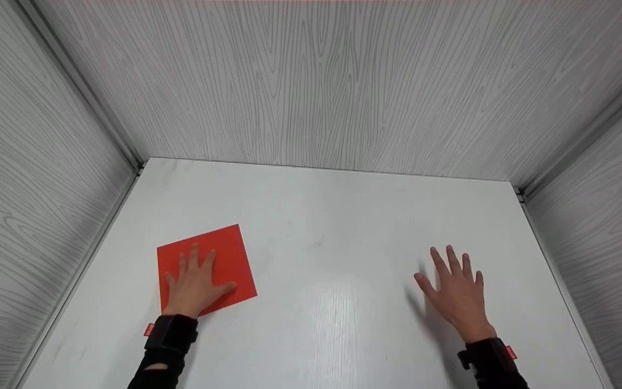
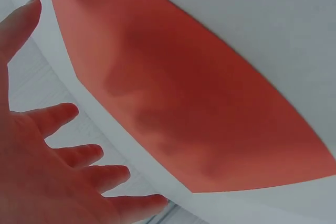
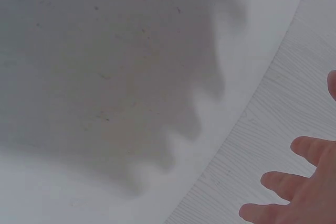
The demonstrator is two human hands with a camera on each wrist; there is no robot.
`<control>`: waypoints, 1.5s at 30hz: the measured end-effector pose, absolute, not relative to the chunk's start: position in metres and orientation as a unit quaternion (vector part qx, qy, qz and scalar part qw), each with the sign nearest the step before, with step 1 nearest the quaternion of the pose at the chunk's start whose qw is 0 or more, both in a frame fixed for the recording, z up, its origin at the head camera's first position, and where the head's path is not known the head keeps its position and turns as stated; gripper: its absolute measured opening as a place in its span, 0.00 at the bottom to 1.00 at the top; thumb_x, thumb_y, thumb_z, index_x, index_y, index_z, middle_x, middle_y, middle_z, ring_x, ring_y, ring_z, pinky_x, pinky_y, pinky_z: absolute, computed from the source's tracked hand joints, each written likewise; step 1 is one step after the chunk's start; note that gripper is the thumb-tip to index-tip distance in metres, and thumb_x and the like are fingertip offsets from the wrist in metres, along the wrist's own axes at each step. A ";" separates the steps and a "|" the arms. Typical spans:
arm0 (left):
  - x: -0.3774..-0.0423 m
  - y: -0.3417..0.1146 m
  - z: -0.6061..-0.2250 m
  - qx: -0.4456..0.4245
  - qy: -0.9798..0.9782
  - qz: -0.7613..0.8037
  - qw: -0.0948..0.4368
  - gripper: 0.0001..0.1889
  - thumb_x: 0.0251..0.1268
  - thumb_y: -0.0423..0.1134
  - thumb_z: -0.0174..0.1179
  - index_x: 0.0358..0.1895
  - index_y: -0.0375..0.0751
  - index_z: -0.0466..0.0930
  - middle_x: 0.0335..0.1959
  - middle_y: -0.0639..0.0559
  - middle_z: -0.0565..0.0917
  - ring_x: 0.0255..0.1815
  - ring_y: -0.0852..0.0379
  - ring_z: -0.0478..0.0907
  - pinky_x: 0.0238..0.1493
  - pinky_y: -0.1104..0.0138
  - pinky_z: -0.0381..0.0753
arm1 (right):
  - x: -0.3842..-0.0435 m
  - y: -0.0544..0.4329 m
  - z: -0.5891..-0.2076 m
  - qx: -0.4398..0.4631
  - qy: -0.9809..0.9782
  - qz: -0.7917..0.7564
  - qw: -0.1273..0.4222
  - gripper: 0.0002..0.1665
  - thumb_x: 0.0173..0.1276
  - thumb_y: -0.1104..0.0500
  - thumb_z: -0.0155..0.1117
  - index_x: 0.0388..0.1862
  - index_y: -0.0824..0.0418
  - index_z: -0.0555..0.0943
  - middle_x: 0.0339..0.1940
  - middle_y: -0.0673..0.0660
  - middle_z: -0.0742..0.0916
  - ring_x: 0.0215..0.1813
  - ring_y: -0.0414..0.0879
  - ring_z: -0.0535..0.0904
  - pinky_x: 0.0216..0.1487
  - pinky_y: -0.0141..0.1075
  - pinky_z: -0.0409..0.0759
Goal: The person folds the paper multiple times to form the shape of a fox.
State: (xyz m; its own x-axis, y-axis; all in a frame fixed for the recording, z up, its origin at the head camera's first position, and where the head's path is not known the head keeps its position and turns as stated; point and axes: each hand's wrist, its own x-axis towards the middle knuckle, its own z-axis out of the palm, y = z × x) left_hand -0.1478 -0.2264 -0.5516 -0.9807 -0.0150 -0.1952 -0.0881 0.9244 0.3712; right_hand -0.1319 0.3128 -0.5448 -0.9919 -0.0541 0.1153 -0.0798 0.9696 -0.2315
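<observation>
A flat red square sheet (image 1: 230, 259) lies slightly turned on the left part of the white table. Over it is my left hand (image 1: 193, 286), fingers spread and straight, holding nothing. In the left wrist view the hand (image 2: 52, 177) appears raised above the sheet (image 2: 173, 87), whose surface carries the fingers' shadow. My right hand (image 1: 458, 300) hovers over the bare right side of the table with its fingers spread. Its shadow falls on the white surface in the right wrist view, where only part of the hand (image 3: 304, 192) shows at the edge.
The white tabletop (image 1: 322, 243) is enclosed by a grey wood-grain back panel (image 1: 316, 86), a left panel (image 1: 19, 189) and a right panel (image 1: 602, 216). Dark bands are strapped round both wrists.
</observation>
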 end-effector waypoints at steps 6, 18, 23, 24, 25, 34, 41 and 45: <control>-0.142 -0.231 -0.561 -0.044 0.973 0.192 0.117 0.53 0.57 0.59 0.72 0.79 0.34 0.59 0.80 0.24 0.45 0.78 0.19 0.40 0.59 0.14 0.41 | -0.131 0.313 -0.545 0.036 -0.990 0.121 0.055 0.46 0.77 0.33 0.56 0.82 0.58 0.64 0.81 0.71 0.63 0.80 0.76 0.53 0.68 0.78 0.53; -0.144 -0.179 -0.571 -0.008 0.983 0.162 0.082 0.50 0.56 0.61 0.73 0.77 0.36 0.65 0.77 0.25 0.56 0.76 0.22 0.54 0.57 0.20 0.61 | -0.129 0.314 -0.547 0.035 -0.991 0.110 0.064 0.45 0.76 0.34 0.57 0.81 0.59 0.65 0.80 0.71 0.64 0.79 0.76 0.53 0.67 0.77 0.55; -0.144 -0.147 -0.570 0.009 0.989 0.137 0.062 0.49 0.54 0.63 0.74 0.76 0.39 0.68 0.75 0.27 0.61 0.72 0.26 0.60 0.55 0.25 0.71 | -0.128 0.310 -0.548 0.039 -0.992 0.106 0.059 0.45 0.76 0.34 0.58 0.81 0.60 0.66 0.80 0.72 0.64 0.79 0.76 0.54 0.66 0.77 0.57; -0.143 -0.141 -0.568 0.015 0.989 0.133 0.060 0.49 0.54 0.63 0.73 0.76 0.39 0.68 0.75 0.27 0.62 0.72 0.27 0.61 0.55 0.26 0.72 | -0.127 0.309 -0.548 0.041 -0.992 0.107 0.057 0.45 0.76 0.34 0.58 0.81 0.60 0.66 0.80 0.72 0.64 0.79 0.76 0.54 0.67 0.77 0.57; -0.143 -0.135 -0.567 0.020 0.990 0.128 0.058 0.49 0.54 0.63 0.74 0.75 0.40 0.69 0.74 0.28 0.63 0.71 0.28 0.62 0.54 0.28 0.73 | -0.127 0.307 -0.549 0.043 -0.992 0.109 0.055 0.45 0.76 0.34 0.58 0.81 0.60 0.66 0.80 0.72 0.64 0.79 0.76 0.54 0.67 0.77 0.58; -0.137 -0.092 -0.563 0.065 0.993 0.098 0.027 0.45 0.51 0.60 0.77 0.72 0.45 0.75 0.70 0.32 0.70 0.66 0.32 0.69 0.51 0.34 0.80 | -0.126 0.267 -0.558 0.097 -0.988 0.103 0.054 0.43 0.74 0.36 0.62 0.79 0.57 0.70 0.80 0.69 0.66 0.80 0.73 0.56 0.68 0.73 0.61; -0.134 -0.061 -0.566 0.095 0.992 0.087 0.012 0.45 0.49 0.63 0.77 0.71 0.46 0.77 0.65 0.33 0.73 0.62 0.34 0.72 0.44 0.38 0.83 | -0.126 0.225 -0.561 0.147 -0.984 0.101 0.020 0.40 0.74 0.37 0.61 0.77 0.55 0.72 0.78 0.65 0.71 0.80 0.70 0.59 0.70 0.70 0.63; -0.133 -0.046 -0.566 0.109 0.990 0.088 0.003 0.44 0.49 0.64 0.77 0.70 0.45 0.78 0.63 0.34 0.74 0.59 0.35 0.73 0.43 0.39 0.84 | -0.123 0.208 -0.561 0.165 -0.981 0.098 0.002 0.37 0.74 0.39 0.62 0.76 0.55 0.73 0.76 0.63 0.74 0.79 0.68 0.63 0.70 0.68 0.65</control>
State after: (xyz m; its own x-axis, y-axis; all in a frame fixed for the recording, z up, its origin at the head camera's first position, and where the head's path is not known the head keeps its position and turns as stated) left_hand -0.1334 -0.0463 -0.5660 -0.9763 0.2163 0.0125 0.2151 0.9609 0.1745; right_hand -0.1229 0.2081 -0.5615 -0.9453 -0.3242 0.0362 -0.3250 0.9263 -0.1908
